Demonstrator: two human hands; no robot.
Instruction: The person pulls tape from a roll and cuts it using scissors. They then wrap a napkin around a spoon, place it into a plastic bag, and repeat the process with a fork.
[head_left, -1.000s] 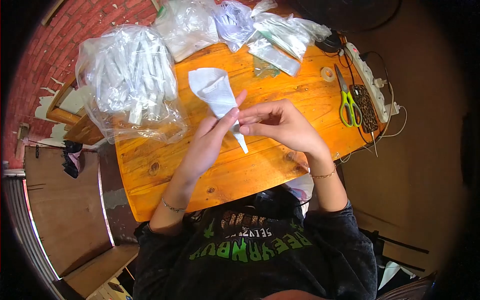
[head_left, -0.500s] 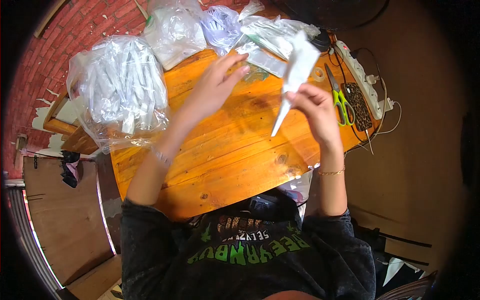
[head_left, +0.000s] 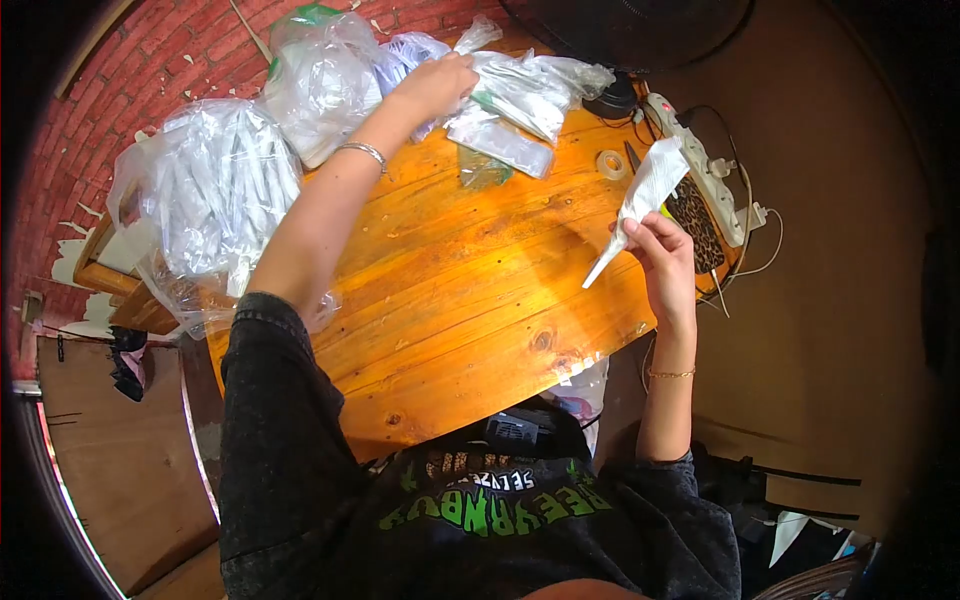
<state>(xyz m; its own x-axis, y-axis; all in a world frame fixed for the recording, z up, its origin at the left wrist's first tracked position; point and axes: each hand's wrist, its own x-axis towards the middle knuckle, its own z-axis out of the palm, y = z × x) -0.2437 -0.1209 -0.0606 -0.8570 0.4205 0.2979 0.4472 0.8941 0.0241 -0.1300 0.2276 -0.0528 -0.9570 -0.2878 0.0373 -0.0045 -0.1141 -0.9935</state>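
In my right hand (head_left: 662,250), a white napkin (head_left: 650,185) is pinched between thumb and fingers, wrapped round a thin white plastic handle (head_left: 603,262) that points down and left. It is held above the right side of the wooden table. My left hand (head_left: 437,86) is stretched to the back of the table, its fingers bent at the neck end of a clear plastic bag (head_left: 525,90) with shiny contents. What those fingers grip, I cannot tell. Just left of them, partly covered by the hand, is a bag of pale purple-white items (head_left: 405,52).
A large clear bag of wrapped white pieces (head_left: 225,185) stands at the left, with another clear bag (head_left: 325,85) behind. A flat clear packet (head_left: 500,143) lies near the middle back. Tape (head_left: 610,164), a leopard-print phone (head_left: 695,228) and a power strip (head_left: 712,170) line the right edge.
My left hand has moved from above the table's middle back to the bags. My right hand, still holding the wrapped napkin, has shifted slightly right and down, now covering most of the scissors.
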